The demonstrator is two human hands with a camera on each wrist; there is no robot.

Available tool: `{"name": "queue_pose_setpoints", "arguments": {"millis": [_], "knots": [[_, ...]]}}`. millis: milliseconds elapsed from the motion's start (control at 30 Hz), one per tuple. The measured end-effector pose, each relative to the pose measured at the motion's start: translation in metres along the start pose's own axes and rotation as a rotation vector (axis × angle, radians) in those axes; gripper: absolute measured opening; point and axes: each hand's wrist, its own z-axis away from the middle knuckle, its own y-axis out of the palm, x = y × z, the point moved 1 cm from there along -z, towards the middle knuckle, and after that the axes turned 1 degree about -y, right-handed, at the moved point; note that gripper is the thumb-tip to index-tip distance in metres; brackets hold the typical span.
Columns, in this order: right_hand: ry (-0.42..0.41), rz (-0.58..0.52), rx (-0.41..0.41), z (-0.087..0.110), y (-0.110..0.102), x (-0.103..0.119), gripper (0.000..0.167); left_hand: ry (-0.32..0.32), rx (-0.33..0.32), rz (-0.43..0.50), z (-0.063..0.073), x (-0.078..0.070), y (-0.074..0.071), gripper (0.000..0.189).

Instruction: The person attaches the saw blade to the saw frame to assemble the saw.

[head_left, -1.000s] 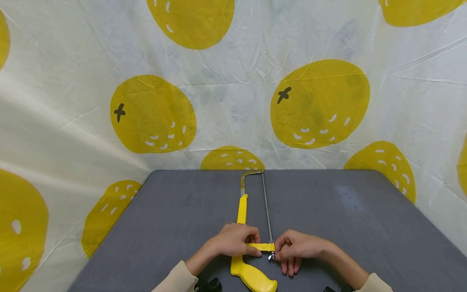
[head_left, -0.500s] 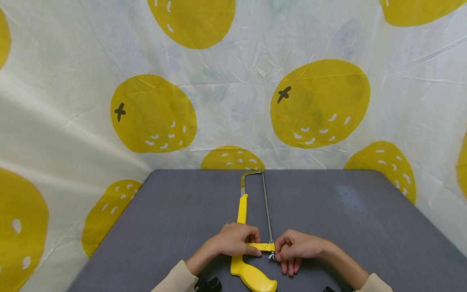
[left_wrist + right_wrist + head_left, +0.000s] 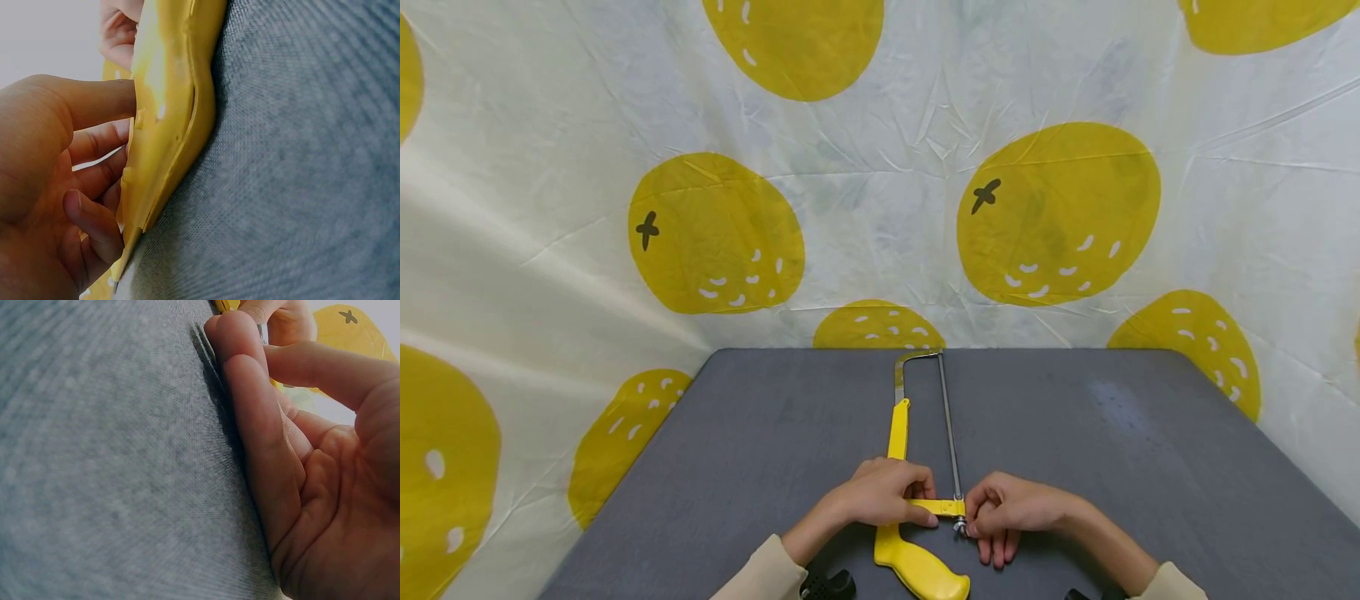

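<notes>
A hacksaw (image 3: 919, 568) with a yellow handle and frame lies flat on the table in the head view, its thin blade (image 3: 950, 425) along the right side. My left hand (image 3: 887, 493) grips the yellow frame just above the handle, thumb on the near side of the short crossbar (image 3: 942, 507). At the crossbar's end sits a small metal wing nut (image 3: 959, 527). The thumb and index finger of my right hand (image 3: 1022, 510) pinch at it, while the other fingers rest on the table. In the left wrist view the yellow handle (image 3: 165, 106) partly covers my left fingers.
The dark grey table (image 3: 1112, 467) extends around the hacksaw to a back edge near the saw's far end. Behind it hangs a white cloth (image 3: 880, 217) printed with yellow fruit. A black object (image 3: 829, 585) shows beside my left sleeve.
The wing nut has turned slightly at the right fingertips. Both hands and the hacksaw stay in the same place.
</notes>
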Motion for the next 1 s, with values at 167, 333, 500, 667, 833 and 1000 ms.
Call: {"name": "queue_pose_setpoints", "arguments": {"millis": [167,333,500,667,833,1000], "knots": [[-0.005,-0.007,0.007,-0.0004,-0.0006,-0.0009,0.033,0.000,-0.001,-0.004,-0.0006,0.0007,0.0009,0.017],[-0.004,0.002,-0.003,-0.0001,-0.0004,-0.0009,0.032,-0.003,0.002,-0.005,-0.0013,0.0018,0.0014,0.017],[-0.005,0.017,-0.016,0.0000,0.0001,-0.0020,0.031,-0.001,0.006,-0.005,-0.0019,0.0020,0.0020,0.016],[-0.007,0.027,-0.031,0.0000,0.0000,-0.0029,0.031,0.004,0.012,0.004,-0.0039,0.0043,0.0035,0.017],[-0.008,0.026,-0.035,-0.0001,-0.0002,-0.0040,0.032,0.010,0.007,0.000,-0.0051,0.0063,0.0050,0.017],[-0.014,0.030,-0.032,-0.0006,-0.0001,-0.0057,0.031,0.006,0.008,0.002,-0.0045,0.0057,0.0056,0.017]]}}
